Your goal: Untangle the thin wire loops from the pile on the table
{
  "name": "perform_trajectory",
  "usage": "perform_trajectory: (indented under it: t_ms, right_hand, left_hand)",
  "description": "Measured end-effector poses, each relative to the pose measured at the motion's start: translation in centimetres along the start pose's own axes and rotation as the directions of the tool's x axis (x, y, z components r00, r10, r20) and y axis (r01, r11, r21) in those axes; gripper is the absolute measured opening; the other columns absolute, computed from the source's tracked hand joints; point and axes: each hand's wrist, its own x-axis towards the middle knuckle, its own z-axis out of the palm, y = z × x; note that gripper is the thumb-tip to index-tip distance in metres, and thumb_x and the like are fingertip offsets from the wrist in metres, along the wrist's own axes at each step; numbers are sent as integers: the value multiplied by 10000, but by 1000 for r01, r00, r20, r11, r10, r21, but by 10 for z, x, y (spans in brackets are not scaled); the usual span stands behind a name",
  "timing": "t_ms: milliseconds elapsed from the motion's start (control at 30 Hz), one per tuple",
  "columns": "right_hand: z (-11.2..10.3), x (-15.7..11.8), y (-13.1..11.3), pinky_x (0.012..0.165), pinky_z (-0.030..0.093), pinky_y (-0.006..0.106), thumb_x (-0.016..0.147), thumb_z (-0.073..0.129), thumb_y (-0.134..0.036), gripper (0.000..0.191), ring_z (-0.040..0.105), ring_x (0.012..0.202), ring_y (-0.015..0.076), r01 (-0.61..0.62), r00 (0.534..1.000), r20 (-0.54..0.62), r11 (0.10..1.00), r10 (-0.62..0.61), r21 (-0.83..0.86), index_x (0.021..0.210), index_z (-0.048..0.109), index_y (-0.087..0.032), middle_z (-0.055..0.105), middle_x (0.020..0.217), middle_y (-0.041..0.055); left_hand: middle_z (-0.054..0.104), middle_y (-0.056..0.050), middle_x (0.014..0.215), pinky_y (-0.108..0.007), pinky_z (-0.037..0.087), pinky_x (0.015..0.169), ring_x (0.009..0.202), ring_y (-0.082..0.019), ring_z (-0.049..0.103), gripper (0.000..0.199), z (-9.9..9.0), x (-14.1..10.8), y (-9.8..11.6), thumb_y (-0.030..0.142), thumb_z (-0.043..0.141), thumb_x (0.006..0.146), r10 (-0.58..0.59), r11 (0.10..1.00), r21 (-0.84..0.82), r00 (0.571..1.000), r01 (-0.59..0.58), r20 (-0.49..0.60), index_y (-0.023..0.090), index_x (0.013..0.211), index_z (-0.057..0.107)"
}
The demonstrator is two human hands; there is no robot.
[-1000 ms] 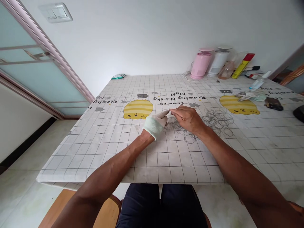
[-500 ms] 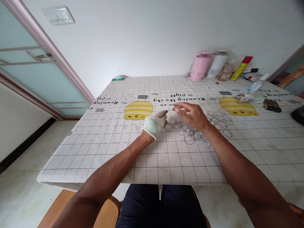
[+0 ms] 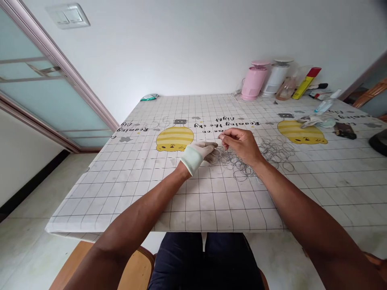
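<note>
- As the head view is showing, a loose tangle of thin grey wire-like loops [image 3: 276, 153] is lying on the tablecloth [image 3: 121, 197], chiefly beneath and to the right of the hands, its fine rings overlapping in irregular circles.
- The left hand [image 3: 207, 150], in a white glove [image 3: 191, 159] with a pale-green cuff, is lying low at the tangle's left edge; its straightened fingers are pointing toward the right hand [image 3: 240, 145], and whether they are gripping a loop cannot be judged.
- The right hand, bare, is hovering above the loops; its thumb and forefinger are meeting in a pinch, any strand between them being too fine to make out.
- The tablecloth is presenting a pale surface with black gridlines, lettering and striped yellow oval animals [image 3: 175, 139].
- Near the wall [image 3: 169, 48], a pink cylinder [image 3: 254, 82] and a white cylinder [image 3: 275, 82] are standing beside a transparent bottle [image 3: 286, 89] and a slim, tilted yellow container [image 3: 303, 87] with a red cap.
- Nearer, a crumpled cloth [image 3: 317, 121] is lying beside a dark angular object [image 3: 345, 131].
</note>
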Motion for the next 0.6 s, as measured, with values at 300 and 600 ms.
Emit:
perform_trajectory:
  t_ms: [300,600]
  right_hand:
    - [-1,1,5,537,518,300,925,727,-428,227,584,581,145,-21,997,-71,1000,20,-15,862,735,-209,655,703,12]
    - [-3,1,7,871,572,476,988,639,-211,219,664,1018,273,438,894,158,743,-420,-506,1165,755,-265,752,1081,83]
  left_hand:
    - [776,-107,868,-268,527,612,621,-128,649,205,1,2,-6,281,667,919,-10,999,47,1000,10,-15,108,994,745]
    - [721,-36,675,-239,487,549,568,-127,611,168,2,3,-4,263,579,869,41,931,363,986,21,-162,180,761,678]
